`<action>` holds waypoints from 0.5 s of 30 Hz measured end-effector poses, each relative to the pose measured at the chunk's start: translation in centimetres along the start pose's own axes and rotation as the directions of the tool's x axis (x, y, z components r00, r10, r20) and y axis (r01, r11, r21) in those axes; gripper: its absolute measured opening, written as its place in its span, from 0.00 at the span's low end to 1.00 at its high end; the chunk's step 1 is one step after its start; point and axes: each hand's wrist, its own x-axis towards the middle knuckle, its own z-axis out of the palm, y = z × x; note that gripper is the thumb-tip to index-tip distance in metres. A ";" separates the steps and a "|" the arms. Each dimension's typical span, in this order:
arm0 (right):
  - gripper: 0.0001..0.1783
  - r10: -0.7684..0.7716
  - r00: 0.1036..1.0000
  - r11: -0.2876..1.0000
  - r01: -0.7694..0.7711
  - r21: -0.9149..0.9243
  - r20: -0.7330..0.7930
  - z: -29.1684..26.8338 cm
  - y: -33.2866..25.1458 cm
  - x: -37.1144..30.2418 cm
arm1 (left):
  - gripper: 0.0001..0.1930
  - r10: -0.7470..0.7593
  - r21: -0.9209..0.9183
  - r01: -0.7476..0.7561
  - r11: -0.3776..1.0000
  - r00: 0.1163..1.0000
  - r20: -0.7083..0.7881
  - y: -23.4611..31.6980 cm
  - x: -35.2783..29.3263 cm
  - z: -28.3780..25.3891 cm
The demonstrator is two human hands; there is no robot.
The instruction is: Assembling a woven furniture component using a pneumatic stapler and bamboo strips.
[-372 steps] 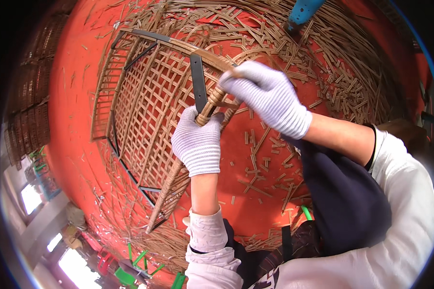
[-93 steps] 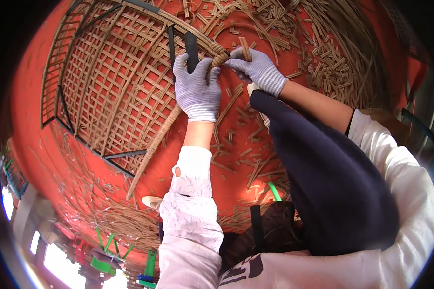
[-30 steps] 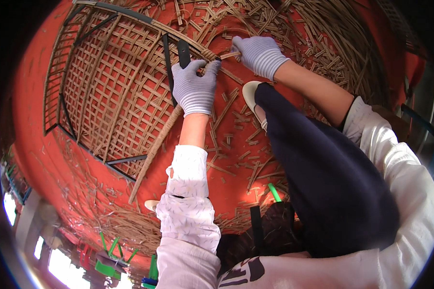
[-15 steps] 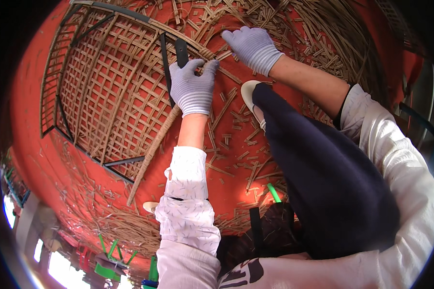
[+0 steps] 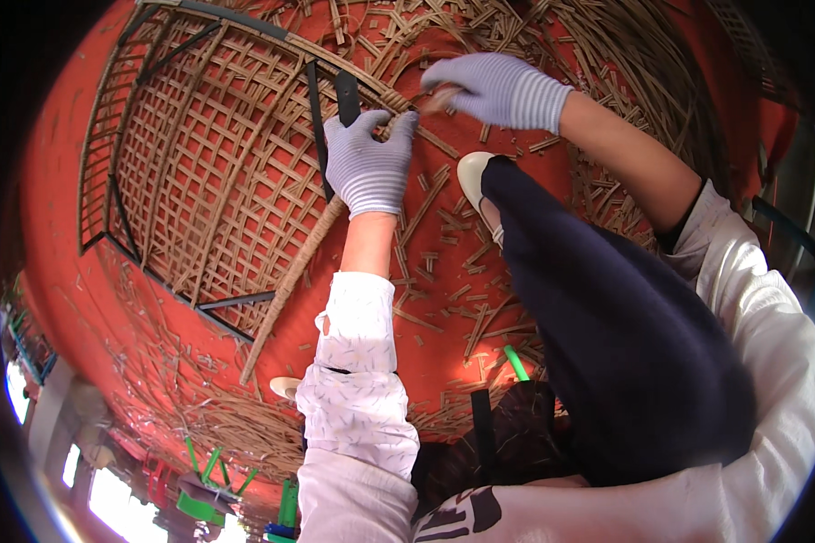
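Note:
A woven rattan panel (image 5: 235, 154) with a dark metal frame (image 5: 317, 118) lies on the left. My left hand (image 5: 369, 163), in a grey-striped knit glove, is closed round the panel's near right corner, where strips wrap the rim. Beside its fingers a flat black bar (image 5: 347, 98) with holes stands out from the frame. Just right of that corner is my right hand (image 5: 503, 90), gloved alike. Its fingers are bent together and blurred at the tips; a brownish smear shows there, and what they hold cannot be made out.
Cut rattan bits (image 5: 489, 262) litter the red floor covering (image 5: 407, 335). Long loose strips (image 5: 643, 72) lie in a heap at the far right. My pale shoe (image 5: 471, 181) and dark trouser leg (image 5: 607, 326) are close below my right hand. Green stool-like legs (image 5: 210, 466) show lower left.
My right hand has moved rightward and turned, its fingers now pointing left and blurred. My left hand keeps its place at the panel corner with only a slight shift.

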 end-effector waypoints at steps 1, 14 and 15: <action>0.18 -0.040 0.999 0.985 0.039 0.168 0.003 -0.6 1.2 0.0 | 0.19 0.012 -0.005 -0.012 1.000 1.000 -0.010 0.0 0.0 0.0; 0.27 0.894 0.448 0.137 -0.267 0.954 -0.003 -0.6 9.4 -4.3 | 0.19 -0.001 0.009 0.001 1.000 1.000 -0.009 0.3 -0.2 0.1; 0.24 0.909 0.407 0.086 -0.387 0.918 0.087 1.2 8.8 -4.1 | 0.19 0.005 0.007 -0.005 1.000 1.000 -0.011 0.2 -0.2 0.1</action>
